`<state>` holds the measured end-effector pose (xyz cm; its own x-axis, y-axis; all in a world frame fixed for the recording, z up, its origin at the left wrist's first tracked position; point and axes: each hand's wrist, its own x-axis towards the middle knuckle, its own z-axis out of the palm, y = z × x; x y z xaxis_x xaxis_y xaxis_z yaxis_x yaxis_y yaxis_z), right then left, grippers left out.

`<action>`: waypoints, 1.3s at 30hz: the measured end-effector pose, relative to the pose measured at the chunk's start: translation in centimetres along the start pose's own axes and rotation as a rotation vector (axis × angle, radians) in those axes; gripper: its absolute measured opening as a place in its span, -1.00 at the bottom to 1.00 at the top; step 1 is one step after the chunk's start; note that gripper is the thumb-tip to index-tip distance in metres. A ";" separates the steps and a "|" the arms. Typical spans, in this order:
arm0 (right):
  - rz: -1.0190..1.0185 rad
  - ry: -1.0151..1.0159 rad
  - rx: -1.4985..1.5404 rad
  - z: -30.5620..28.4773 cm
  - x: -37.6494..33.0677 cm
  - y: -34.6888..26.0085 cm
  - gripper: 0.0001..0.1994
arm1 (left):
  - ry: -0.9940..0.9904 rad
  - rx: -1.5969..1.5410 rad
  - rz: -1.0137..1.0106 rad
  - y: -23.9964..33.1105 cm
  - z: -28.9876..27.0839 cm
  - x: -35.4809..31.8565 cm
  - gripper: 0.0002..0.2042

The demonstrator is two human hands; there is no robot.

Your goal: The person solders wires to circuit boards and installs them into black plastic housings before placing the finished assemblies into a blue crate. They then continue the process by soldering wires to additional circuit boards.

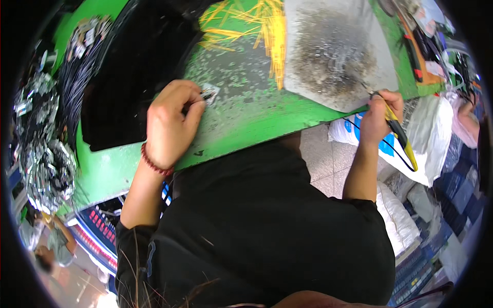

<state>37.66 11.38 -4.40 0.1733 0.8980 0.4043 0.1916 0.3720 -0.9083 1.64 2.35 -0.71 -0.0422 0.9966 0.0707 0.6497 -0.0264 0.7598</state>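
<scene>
— While you scanned from the 9 o'clock rim, what sat out there?

— Heap of crinkled silver foil bits point(41, 154) w/ a bundle of thin dark wires point(77, 77) above it, both on the green bench point(257, 118). Just right of those, a black tray point(136, 72) ran up toward 11 o'clock.

— And the left hand?

— Left hand point(172, 126) was curled nearly shut, thumb and forefinger pinched on a small dark wire end point(206, 94). That tip lay against a little silvery piece point(211, 91) on the bench, approx centre-left. Red bead bracelet point(154, 163) was on that wrist.

— Centre?

— Yellow wire strands point(275, 36) fanned at 12 o'clock. Beside them, toward 1 o'clock, a grey plate point(334, 51) w/ a scorched, speckled middle.

— Right hand?

— Right hand point(377, 118) was at 3 o'clock, closed around a yellow-handled soldering iron point(398, 131), held pen-style. Tip point(371, 92) touched the plate's lower right edge; black cord point(395, 151) looped below the hand.

— Anything past that?

— White sacks point(426, 138) off the bench edge, and another person's hand point(465, 110) near the 3 o'clock rim. Couldn't tell what it held.
</scene>
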 end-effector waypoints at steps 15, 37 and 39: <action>-0.015 -0.341 0.283 7.8 -5.2 -3.8 -0.84 | 0.098 0.034 0.111 -1.4 0.4 -0.8 -0.93; 0.118 -0.609 0.267 12.7 -7.7 -4.8 -0.76 | 0.137 0.128 0.181 -1.7 0.7 -0.7 -0.91; 0.100 -0.619 0.239 12.7 -7.6 -4.8 -0.77 | 0.137 0.132 0.182 -1.7 0.7 -0.7 -0.91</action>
<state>23.12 5.76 -4.47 -0.4207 0.8734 0.2451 -0.0279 0.2576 -0.9658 1.12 1.74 -2.46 -0.0124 0.9563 0.2921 0.7489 -0.1847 0.6364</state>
